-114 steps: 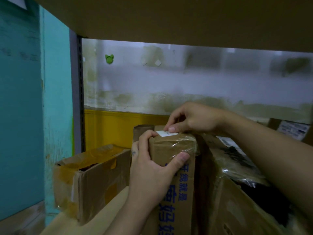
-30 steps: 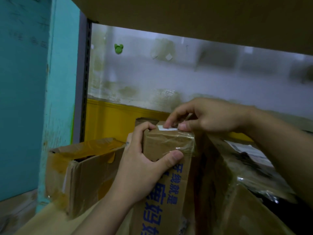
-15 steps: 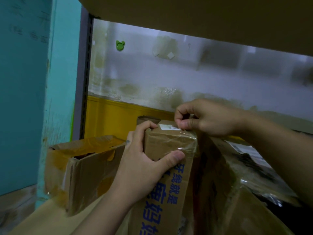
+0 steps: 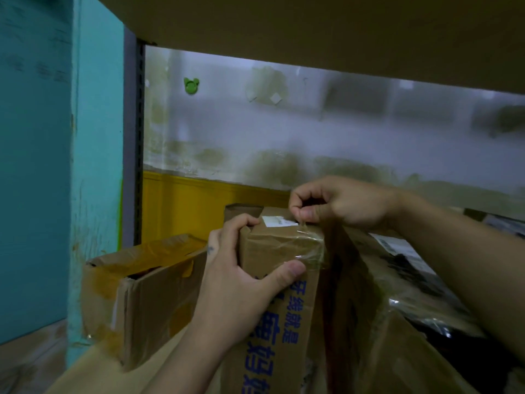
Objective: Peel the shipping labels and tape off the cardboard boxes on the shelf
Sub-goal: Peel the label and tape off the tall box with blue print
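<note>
Two hands work on one tall box [image 4: 281,308] standing at lower centre of the frame, with blue print running down its front. Nearest, the left hand [image 4: 241,282] grips the box's top left corner, fingers curled over the top edge and thumb pressed on the front face at the lower edge of a band of clear tape [image 4: 309,245]. Just behind, right of centre, the right hand [image 4: 341,203] pinches a lifted end of that tape between thumb and forefinger at the top right edge, its other fingers curled in. A small white label [image 4: 277,221] lies on the box top beside the pinch; whether the tape overlaps it I cannot tell.

Pulled sharply, the thin tape will likely snap or split into strips, leaving pieces stuck. It may also strip the cardboard's surface, or rip the label in half. The left thumb could pin the band it sits on. A hard tug might tip the box against the open box [image 4: 147,285] at lower left or the film-wrapped box [image 4: 397,322] at lower right. Farthest back is a stained wall [image 4: 312,137].
</note>
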Motion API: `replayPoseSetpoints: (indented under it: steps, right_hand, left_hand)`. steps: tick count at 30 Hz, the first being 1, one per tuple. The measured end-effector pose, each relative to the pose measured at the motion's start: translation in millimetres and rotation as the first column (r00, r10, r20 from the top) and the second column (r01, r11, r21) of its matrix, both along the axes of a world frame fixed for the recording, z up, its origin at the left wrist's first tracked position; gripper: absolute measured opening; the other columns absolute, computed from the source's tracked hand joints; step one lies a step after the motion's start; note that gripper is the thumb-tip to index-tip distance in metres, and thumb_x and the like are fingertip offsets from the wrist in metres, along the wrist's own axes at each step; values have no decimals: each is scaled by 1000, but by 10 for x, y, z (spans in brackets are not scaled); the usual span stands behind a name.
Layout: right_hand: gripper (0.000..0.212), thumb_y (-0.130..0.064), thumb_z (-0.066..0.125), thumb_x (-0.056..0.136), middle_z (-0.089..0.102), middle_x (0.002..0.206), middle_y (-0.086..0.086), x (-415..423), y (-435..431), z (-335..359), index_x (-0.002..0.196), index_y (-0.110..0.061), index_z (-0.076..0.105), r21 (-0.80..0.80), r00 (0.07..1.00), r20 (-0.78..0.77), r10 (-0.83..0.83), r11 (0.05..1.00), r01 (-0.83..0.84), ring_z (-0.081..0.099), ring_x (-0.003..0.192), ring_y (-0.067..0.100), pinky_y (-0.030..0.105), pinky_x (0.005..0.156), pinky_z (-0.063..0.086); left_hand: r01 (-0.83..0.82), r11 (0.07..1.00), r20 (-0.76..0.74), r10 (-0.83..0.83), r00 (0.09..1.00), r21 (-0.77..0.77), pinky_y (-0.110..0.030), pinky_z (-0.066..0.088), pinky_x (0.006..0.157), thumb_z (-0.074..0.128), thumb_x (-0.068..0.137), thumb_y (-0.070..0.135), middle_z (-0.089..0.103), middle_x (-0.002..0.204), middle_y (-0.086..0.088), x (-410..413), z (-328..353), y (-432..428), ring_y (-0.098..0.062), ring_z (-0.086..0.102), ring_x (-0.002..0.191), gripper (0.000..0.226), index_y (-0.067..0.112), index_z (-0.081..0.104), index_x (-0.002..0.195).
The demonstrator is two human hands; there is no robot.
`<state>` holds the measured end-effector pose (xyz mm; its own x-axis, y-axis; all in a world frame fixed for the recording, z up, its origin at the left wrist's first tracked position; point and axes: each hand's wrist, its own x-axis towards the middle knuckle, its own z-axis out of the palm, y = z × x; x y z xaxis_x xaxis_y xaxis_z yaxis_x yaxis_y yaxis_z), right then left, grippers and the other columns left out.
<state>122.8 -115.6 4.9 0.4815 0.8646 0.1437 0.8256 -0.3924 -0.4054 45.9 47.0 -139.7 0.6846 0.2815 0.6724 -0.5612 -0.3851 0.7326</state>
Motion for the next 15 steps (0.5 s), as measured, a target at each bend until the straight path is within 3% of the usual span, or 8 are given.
replayPoseSetpoints:
  steps: [7,9,11,13,15]
  right_hand:
    - [9,-14,54,86,49,68,-10,32,-20,-13,79,-8,54,42,1000,-32,-1,999,2,43,63,-2,9,63,35]
    - [13,-6,56,93,51,68,-8,23,-75,-1,80,-7,56,36,999,-46,-17,999,19,44,64,-1,10,63,36]
    - [15,-2,56,94,54,69,-8,4,-119,1,80,-6,58,32,998,-46,-41,999,43,47,68,2,13,65,38]
    - [11,-4,57,94,58,75,-1,-11,-101,7,84,-2,61,27,997,-31,-69,997,70,51,73,8,20,71,40]
    - [11,-7,59,94,59,78,3,-16,-43,19,84,-7,64,18,995,-8,-96,995,96,51,75,12,29,75,39]
  left_hand:
    - [-6,997,-123,16,992,79,-14,43,74,69,45,82,38,115,23,-78,148,39,9,48,99,72,58,40,107]
    - [-41,983,-176,73,982,182,-18,45,76,56,51,89,37,115,21,-129,324,66,5,47,100,65,49,46,101]
    - [-105,930,-121,156,980,351,-26,46,80,40,64,93,43,112,15,-147,577,91,-3,49,100,63,37,55,91]
    - [-102,871,-83,161,983,480,-32,47,81,44,78,80,57,102,10,-157,854,104,-9,55,96,55,29,63,88]
    - [2,803,-164,120,979,597,-34,52,79,57,87,58,67,90,7,-142,1099,104,-10,62,86,34,26,67,92]
